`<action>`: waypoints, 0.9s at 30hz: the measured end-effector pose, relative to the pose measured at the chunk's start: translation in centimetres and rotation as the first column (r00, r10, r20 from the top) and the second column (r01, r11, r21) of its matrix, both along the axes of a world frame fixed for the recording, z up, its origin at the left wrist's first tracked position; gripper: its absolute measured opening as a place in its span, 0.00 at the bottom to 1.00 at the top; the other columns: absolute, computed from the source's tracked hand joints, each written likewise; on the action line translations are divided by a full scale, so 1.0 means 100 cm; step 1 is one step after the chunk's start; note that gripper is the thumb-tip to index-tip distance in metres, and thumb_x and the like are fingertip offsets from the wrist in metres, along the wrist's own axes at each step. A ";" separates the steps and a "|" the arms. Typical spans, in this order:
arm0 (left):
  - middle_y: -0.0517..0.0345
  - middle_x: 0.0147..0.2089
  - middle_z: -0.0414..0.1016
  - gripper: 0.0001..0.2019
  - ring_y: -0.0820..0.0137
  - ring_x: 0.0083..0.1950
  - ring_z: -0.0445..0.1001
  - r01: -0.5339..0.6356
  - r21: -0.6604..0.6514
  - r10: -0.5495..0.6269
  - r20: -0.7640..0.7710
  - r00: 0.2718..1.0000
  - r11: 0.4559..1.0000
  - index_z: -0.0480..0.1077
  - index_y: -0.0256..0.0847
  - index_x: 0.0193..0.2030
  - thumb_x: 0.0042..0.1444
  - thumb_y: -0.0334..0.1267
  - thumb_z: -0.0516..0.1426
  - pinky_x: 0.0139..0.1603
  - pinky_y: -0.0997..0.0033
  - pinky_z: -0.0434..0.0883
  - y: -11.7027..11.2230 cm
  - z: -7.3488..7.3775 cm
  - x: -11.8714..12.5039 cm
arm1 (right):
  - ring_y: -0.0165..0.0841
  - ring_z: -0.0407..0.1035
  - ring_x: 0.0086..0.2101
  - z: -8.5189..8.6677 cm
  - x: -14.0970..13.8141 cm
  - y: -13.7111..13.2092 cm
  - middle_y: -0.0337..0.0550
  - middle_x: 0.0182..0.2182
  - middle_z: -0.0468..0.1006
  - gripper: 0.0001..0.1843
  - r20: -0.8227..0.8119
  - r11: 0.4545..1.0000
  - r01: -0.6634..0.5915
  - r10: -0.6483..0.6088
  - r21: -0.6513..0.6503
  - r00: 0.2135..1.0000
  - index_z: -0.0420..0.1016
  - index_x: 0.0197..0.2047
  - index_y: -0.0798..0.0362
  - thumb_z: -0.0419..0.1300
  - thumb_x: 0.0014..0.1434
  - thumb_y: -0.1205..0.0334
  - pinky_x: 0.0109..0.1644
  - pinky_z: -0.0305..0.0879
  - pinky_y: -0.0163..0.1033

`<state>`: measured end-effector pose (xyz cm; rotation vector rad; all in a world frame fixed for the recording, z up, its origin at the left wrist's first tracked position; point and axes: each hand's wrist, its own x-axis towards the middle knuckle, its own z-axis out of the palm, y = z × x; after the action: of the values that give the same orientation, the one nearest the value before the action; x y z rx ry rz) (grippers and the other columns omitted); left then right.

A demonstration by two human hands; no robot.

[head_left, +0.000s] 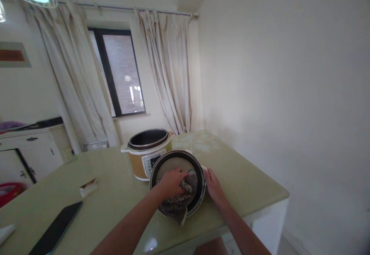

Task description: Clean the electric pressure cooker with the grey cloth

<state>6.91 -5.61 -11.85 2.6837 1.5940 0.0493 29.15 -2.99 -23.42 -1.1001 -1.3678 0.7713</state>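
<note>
The round lid (pixel 170 164) of an electric pressure cooker is tipped up over the table with its underside facing me. It has a dark ring and a shiny rim around a pale inner disc. My left hand (pixel 173 183) presses a grey patterned cloth (pixel 187 194) against that inner side, fingers bent over it. A corner of the cloth hangs past the lower rim. At the lid's right edge, my right hand (pixel 213 184) grips the rim by a white part. Just behind stands the white and gold cooker (pixel 137 164), uncovered, its dark inside showing.
A dark flat tablet or phone (pixel 58 228) lies on the pale green table (pixel 115 193) at the left. Near it are a small white packet (pixel 88 187) and a white object (pixel 6 232) at the edge. A wall (pixel 274 93) rises on the right.
</note>
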 end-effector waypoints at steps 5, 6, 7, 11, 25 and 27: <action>0.40 0.65 0.72 0.28 0.49 0.65 0.74 -0.323 0.209 0.294 0.160 0.942 0.923 0.68 0.45 0.69 0.63 0.43 0.60 0.64 0.50 0.70 -0.001 -0.013 0.029 | 0.48 0.78 0.48 -0.007 0.003 0.000 0.49 0.48 0.84 0.28 0.037 0.999 -0.030 0.032 -0.033 0.999 0.72 0.57 0.48 0.63 0.60 0.40 0.56 0.72 0.51; 0.41 0.64 0.72 0.27 0.49 0.64 0.74 -0.378 0.219 0.337 0.203 0.919 0.899 0.69 0.45 0.69 0.64 0.43 0.59 0.63 0.50 0.71 0.000 -0.014 0.037 | 0.48 0.78 0.49 -0.008 0.003 0.000 0.50 0.50 0.84 0.29 0.047 0.999 -0.033 0.035 -0.036 0.998 0.71 0.58 0.48 0.64 0.60 0.40 0.56 0.72 0.52; 0.41 0.63 0.73 0.26 0.50 0.64 0.75 -0.402 0.221 0.352 0.235 0.906 0.888 0.69 0.45 0.68 0.64 0.43 0.59 0.63 0.51 0.71 0.001 -0.014 0.044 | 0.48 0.78 0.50 -0.008 0.004 -0.001 0.50 0.51 0.84 0.29 0.054 0.999 -0.035 0.037 -0.042 0.998 0.71 0.59 0.48 0.63 0.61 0.40 0.57 0.72 0.52; 0.45 0.61 0.75 0.24 0.51 0.61 0.77 -0.292 0.173 0.244 0.251 0.937 0.941 0.74 0.45 0.62 0.61 0.49 0.61 0.61 0.54 0.72 0.006 -0.014 0.056 | 0.47 0.78 0.52 -0.008 0.006 -0.002 0.49 0.50 0.84 0.27 0.041 0.997 -0.036 0.039 -0.069 0.998 0.72 0.56 0.47 0.54 0.67 0.35 0.58 0.72 0.52; 0.48 0.61 0.79 0.33 0.50 0.61 0.78 0.001 -0.030 -0.001 0.007 1.000 1.000 0.76 0.50 0.63 0.48 0.47 0.69 0.63 0.57 0.72 0.006 0.007 -0.017 | 0.47 0.79 0.47 -0.003 0.001 -0.006 0.46 0.41 0.85 0.31 0.052 0.998 -0.021 0.024 -0.058 0.998 0.73 0.53 0.46 0.47 0.69 0.29 0.54 0.72 0.50; 0.45 0.64 0.75 0.32 0.51 0.62 0.77 -0.108 0.074 0.105 0.046 0.993 0.991 0.72 0.48 0.67 0.55 0.45 0.66 0.63 0.57 0.71 0.009 0.009 -0.014 | 0.46 0.79 0.46 -0.002 0.001 -0.007 0.46 0.42 0.85 0.31 0.052 0.998 -0.019 0.022 -0.056 0.998 0.74 0.53 0.46 0.48 0.69 0.30 0.52 0.73 0.49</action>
<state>5.48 -4.74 -10.91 2.6304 1.7570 0.1707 29.25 -3.71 -23.62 -1.1586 -1.4113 0.8040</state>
